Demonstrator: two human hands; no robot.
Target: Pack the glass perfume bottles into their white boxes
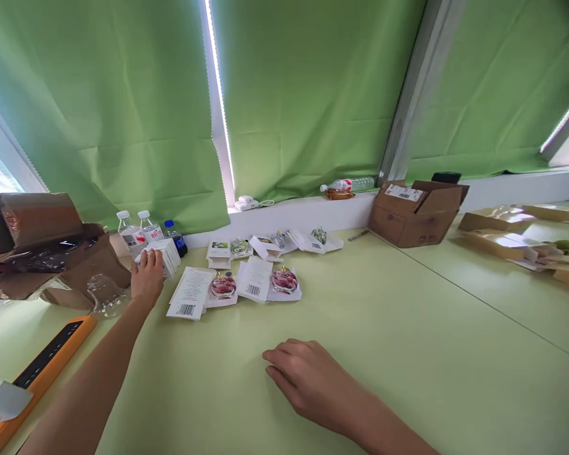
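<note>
My left hand (147, 276) reaches out to the far left of the pale green table (384, 328), its fingers wrapped round a small white box (164, 254). My right hand (308, 374) rests palm down on the table in front of me, fingers loosely curled, holding nothing. Just right of the white box lie two flat white cartons with barcodes (189, 292) (255, 279), each beside a round pink perfume bottle (223, 285) (284, 279). Behind them stand more small boxes and glass bottles (239, 246) (319, 235).
Three plastic water bottles (145, 230) stand behind the white box. Brown packing paper and plastic (52, 253) pile up at the left. An orange bar (38, 370) lies at the near left. An open cardboard box (415, 212) and flat cartons (502, 230) sit at the right.
</note>
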